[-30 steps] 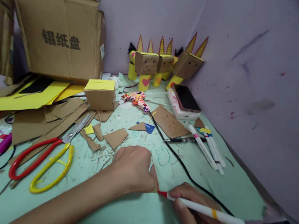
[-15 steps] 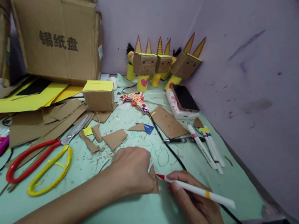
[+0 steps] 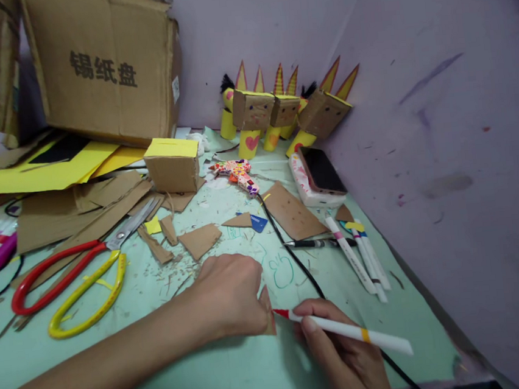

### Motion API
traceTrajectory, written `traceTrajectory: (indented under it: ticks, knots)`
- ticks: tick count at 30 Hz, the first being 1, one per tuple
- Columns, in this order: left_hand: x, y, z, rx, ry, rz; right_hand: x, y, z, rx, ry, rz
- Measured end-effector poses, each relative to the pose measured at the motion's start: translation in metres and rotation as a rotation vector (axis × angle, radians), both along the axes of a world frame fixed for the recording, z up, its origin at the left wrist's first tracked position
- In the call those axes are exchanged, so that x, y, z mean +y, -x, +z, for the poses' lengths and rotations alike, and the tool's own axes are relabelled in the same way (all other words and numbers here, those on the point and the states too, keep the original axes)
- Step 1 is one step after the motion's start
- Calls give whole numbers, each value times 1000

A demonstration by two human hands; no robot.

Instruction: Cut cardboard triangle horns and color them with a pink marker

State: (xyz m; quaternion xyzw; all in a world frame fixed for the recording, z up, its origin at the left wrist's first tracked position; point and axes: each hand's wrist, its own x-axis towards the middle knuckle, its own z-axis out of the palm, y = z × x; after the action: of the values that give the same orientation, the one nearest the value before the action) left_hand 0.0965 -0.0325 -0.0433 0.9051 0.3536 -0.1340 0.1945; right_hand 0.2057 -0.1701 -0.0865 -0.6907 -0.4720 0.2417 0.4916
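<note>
My left hand (image 3: 232, 295) is closed on a small pointed piece of cardboard (image 3: 268, 316), pressing it against the green tabletop (image 3: 240, 374). Most of the piece is covered by my fingers; a reddish line shows along its edge. Between the thumb and fingers of my right hand (image 3: 338, 346) is a white marker (image 3: 346, 328) with a red tip and an orange band. That tip is at the right edge of the cardboard piece. Red-and-yellow-handled scissors (image 3: 88, 272) lie left of my left hand, blades part-way apart.
Cardboard scraps (image 3: 200, 241) and a patterned glue gun (image 3: 239, 175) lie beyond my hands; its black cable (image 3: 300, 264) runs behind my right hand. Several markers (image 3: 352, 259) and a phone (image 3: 321, 169) are at right. Cardboard-and-yellow-paper figures (image 3: 256, 112) and a large box (image 3: 105, 68) stand along the wall.
The marker's tip has slid slightly down along the cardboard edge, and its back end has risen a little. My left hand stays in place.
</note>
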Motion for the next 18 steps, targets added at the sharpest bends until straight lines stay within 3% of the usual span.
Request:
traceTrajectory:
  ticks: [18]
  knots:
    - [-1, -1, 1, -7, -15, -13, 0, 2, 0, -5, -7, -13]
